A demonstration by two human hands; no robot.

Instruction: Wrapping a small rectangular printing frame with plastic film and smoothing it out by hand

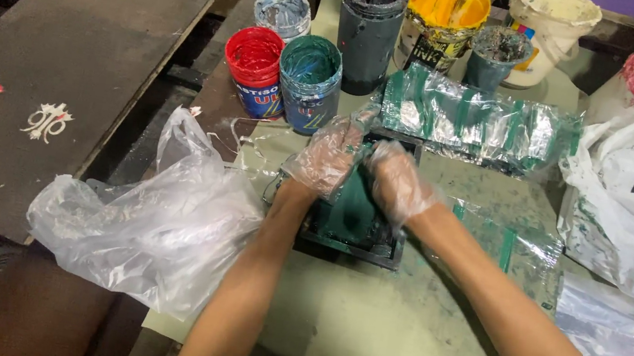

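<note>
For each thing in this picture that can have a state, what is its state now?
left hand: gloved, pressing on the green frame
right hand: gloved, pressing on the green frame
green frame: flat on the table, smeared with green ink
red ink tub: open, upright
teal ink tub: open, upright
yellow ink bucket: open
dark tall tub: open, stick inside
clear plastic bag: crumpled, hanging over the table edge

Both hands wear thin clear plastic gloves: the left hand [330,155] and the right hand [397,183] press close together on a small dark frame [350,236] smeared with green ink, which lies on the pale green table [361,333]. Just beyond the left hand stand a red ink tub [254,58] and a teal ink tub [311,61], touching. A crumpled clear plastic bag [154,221] lies left of the left forearm, with ink-streaked plastic sheeting [473,124] beyond the right hand.
</note>
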